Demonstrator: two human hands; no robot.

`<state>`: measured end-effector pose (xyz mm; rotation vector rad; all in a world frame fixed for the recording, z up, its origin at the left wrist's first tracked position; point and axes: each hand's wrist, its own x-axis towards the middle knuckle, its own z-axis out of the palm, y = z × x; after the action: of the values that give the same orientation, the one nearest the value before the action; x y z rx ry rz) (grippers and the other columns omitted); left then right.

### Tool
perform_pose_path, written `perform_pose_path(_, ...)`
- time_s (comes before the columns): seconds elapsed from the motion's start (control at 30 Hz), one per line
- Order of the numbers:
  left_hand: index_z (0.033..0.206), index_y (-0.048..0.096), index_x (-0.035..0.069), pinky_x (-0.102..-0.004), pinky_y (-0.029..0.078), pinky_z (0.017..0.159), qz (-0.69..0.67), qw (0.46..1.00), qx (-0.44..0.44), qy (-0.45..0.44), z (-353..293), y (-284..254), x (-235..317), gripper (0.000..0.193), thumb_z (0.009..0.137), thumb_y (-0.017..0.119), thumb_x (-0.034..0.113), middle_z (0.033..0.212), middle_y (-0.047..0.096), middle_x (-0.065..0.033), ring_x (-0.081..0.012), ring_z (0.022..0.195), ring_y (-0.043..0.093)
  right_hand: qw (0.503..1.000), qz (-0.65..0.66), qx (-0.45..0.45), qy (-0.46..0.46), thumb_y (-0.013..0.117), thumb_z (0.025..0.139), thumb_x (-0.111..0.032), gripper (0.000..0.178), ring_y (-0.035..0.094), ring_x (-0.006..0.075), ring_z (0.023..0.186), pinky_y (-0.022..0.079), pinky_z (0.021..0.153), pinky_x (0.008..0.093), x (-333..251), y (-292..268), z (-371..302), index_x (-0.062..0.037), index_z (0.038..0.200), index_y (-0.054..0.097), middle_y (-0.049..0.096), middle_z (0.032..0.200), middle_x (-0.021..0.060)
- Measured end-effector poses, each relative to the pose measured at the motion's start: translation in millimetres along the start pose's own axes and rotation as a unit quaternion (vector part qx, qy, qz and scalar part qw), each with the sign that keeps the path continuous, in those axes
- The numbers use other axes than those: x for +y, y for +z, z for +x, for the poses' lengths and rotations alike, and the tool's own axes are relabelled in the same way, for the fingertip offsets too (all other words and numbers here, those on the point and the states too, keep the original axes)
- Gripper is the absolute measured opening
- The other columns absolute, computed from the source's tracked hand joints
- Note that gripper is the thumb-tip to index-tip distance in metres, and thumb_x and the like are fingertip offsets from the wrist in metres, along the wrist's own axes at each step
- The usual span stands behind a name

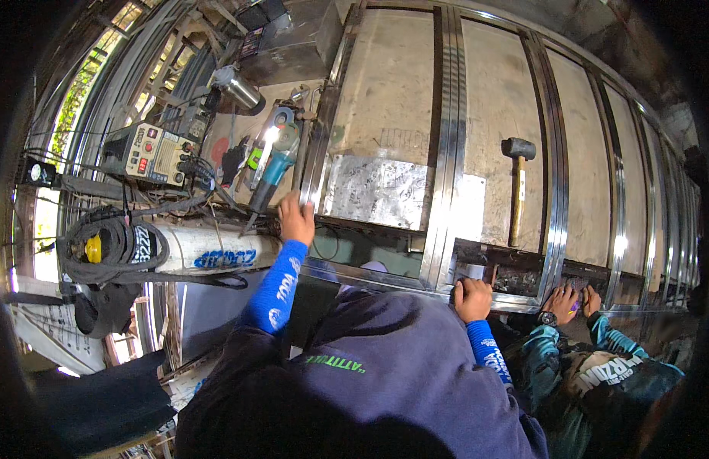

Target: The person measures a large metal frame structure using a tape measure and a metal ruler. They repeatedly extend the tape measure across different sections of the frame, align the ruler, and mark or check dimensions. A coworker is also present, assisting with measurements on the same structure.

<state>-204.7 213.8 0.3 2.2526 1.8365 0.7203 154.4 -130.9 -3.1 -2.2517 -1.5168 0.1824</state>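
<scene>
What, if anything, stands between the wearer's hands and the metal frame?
Nothing visible: the left hand touches the metal frame at its left side, and the right hand touches its near rail. The mallet lies farther off, blocking neither.

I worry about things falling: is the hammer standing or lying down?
Lying down: its handle and head stretch along the board.
</scene>
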Motion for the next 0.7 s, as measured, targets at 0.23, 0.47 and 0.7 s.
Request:
perform_pose_path(0.23,0.123,0.069,0.004,-0.048,0.053,0.092,0.022,0.999,-0.018,0.025,213,0,-58,0.031,0.099,0.061,0.022,0.113,0.071,-0.0239,-0.0428,0.104,0.068,0.995,0.09,-0.011,0.051,0.066,0.092,-0.018,0.016,0.063,0.0366,0.092,0.045,0.088,0.0468,-6,-11,2,-0.0043,0.097,0.073,0.069,0.093,0.0159)
perform_pose_path(0.47,0.135,0.067,0.011,-0.0412,0.049,0.105,0.006,0.901,-0.378,0.214,378,79,-123,0.053,0.087,0.075,0.034,0.13,0.068,-0.0187,-0.0346,0.121,0.065,0.961,0.074,0.168,0.205,0.066,0.09,-0.003,0.012,0.061,0.0355,0.107,0.047,0.097,0.0436,-69,-29,-43,-0.0015,0.102,0.07,0.067,0.11,0.0155)
perform_pose_path(0.7,0.105,0.072,0.001,-0.03,0.051,0.082,0.113,0.84,-0.387,0.363,425,114,-142,0.033,0.074,0.072,-0.009,0.097,0.07,-0.0073,-0.0163,0.089,0.063,0.944,0.096,-0.077,0.307,0.062,0.088,-0.008,0.049,0.068,0.0425,0.088,0.054,0.077,0.0496,-111,-33,-57,-0.019,0.136,0.066,0.072,0.101,0.0211)
